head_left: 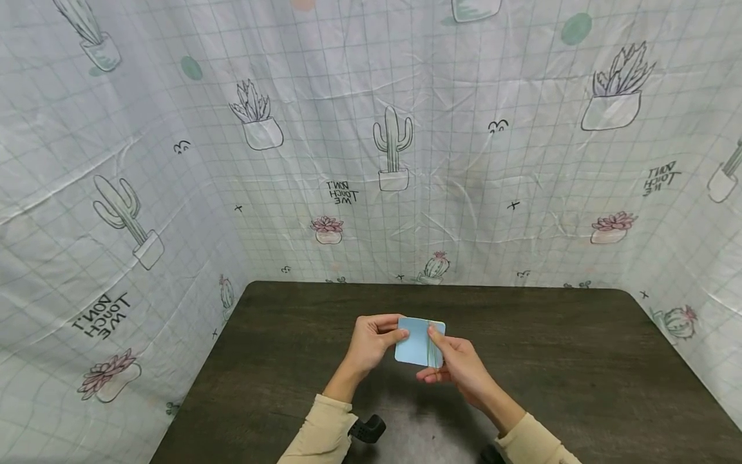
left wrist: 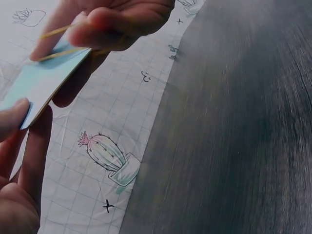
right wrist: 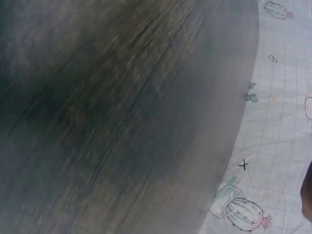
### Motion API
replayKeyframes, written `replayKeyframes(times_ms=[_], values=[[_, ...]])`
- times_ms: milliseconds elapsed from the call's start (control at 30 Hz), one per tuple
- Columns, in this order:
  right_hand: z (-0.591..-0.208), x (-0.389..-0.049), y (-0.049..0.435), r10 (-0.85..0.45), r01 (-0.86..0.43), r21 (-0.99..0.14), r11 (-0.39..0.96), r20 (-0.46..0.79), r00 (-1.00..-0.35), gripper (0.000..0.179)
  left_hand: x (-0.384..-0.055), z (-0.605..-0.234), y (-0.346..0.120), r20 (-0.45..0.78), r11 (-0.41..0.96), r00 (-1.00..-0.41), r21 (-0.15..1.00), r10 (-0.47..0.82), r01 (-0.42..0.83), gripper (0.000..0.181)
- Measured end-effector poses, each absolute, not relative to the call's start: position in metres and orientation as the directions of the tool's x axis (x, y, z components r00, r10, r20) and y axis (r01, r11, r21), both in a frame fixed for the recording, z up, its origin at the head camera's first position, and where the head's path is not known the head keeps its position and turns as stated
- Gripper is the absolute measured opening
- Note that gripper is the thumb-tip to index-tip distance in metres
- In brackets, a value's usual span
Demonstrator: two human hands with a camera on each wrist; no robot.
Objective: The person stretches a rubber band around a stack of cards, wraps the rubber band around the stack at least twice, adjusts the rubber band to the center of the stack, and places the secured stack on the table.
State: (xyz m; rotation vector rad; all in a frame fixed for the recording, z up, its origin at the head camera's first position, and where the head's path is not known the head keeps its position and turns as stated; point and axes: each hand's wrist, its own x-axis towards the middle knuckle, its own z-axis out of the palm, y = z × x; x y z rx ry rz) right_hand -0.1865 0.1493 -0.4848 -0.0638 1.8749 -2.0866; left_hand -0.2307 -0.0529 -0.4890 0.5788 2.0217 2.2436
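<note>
A light blue square card [head_left: 414,346] with rounded corners is held up over the table between both hands. My left hand [head_left: 366,343] pinches its left edge, thumb on the face and fingers behind. Across the right part of the card runs a thin yellow rubber band [left wrist: 62,54], seen stretched toward the right fingers in the left wrist view. My right hand [head_left: 462,366] has its thumb on the card's right part over the band and its other fingers bent at the lower edge, gripping the band there. In the right wrist view only a sliver of hand [right wrist: 306,195] shows.
A dark wood-grain table [head_left: 278,348] lies under the hands. White grid cloth [head_left: 452,193] printed with cacti hangs behind it and along both sides. A black wrist-worn device [head_left: 368,429] sits at the left cuff.
</note>
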Motion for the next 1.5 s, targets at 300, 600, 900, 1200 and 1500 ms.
replayKeyframes(times_ms=[300, 600, 900, 1200, 1500], values=[[-0.484, -0.183, 0.136, -0.073, 0.15, -0.964, -0.221, -0.137, -0.988, 0.039, -0.231, -0.49, -0.049, 0.178, -0.172, -0.976, 0.973, 0.126, 0.155, 0.03], [-0.478, -0.184, 0.13, 0.023, 0.183, -0.913, -0.365, -0.206, -0.978, 0.029, -0.23, -0.486, -0.045, 0.165, -0.193, -0.984, 0.97, 0.062, 0.151, 0.03], [-0.48, -0.182, 0.133, 0.08, 0.2, -0.92, -0.338, -0.24, -0.967, 0.028, -0.228, -0.482, -0.046, 0.197, -0.124, -0.979, 0.974, 0.046, 0.19, 0.03], [-0.483, -0.181, 0.136, 0.097, 0.145, -0.944, -0.296, -0.181, -0.979, 0.02, -0.228, -0.482, -0.046, 0.208, -0.12, -0.977, 0.972, 0.053, 0.201, 0.031], [-0.479, -0.182, 0.142, 0.086, 0.108, -0.989, -0.097, -0.117, -0.989, 0.03, -0.228, -0.479, -0.047, 0.185, -0.109, -0.98, 0.978, 0.07, 0.177, 0.03]])
